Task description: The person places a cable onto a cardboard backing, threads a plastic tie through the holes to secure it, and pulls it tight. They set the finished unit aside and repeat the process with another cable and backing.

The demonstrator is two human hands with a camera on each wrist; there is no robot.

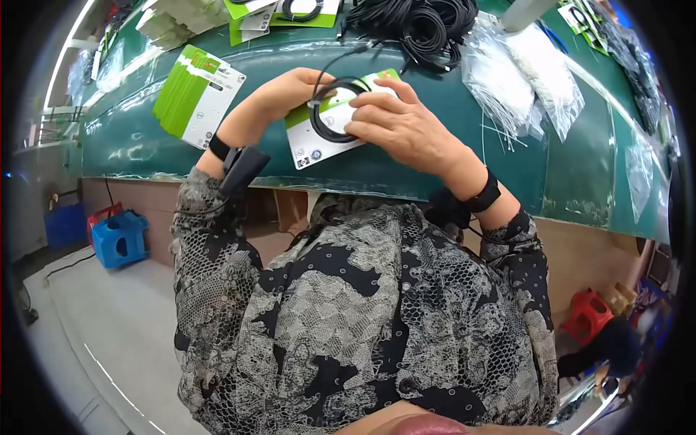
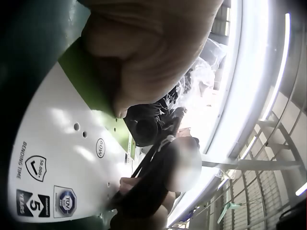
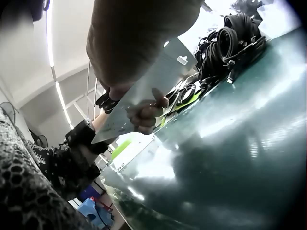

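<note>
Both hands are up over the tabletop's (image 1: 435, 170) near edge. The left hand (image 1: 286, 94) curls round the green-and-white card (image 1: 313, 148). The right hand (image 1: 406, 127) pinches it, fingers on the black cable (image 1: 317, 125), coiled in a ring on the card.

- 2 hands: left hand (image 1: 286, 93) and right hand (image 1: 406, 127)
- 1 card (image 1: 319, 148) between them, with 1 cable coil (image 1: 314, 119) on it
- 1 stack of cards (image 1: 196, 94), way too many to count one by one
- 1 pile of black cables (image 1: 420, 25), too tangled to count
- clear bags (image 1: 507, 80): at least 3
- 2 wristbands (image 1: 484, 196)
- 1 green table (image 1: 435, 174)
- 1 blue stool (image 1: 119, 238), 1 red stool (image 1: 589, 313)
</note>
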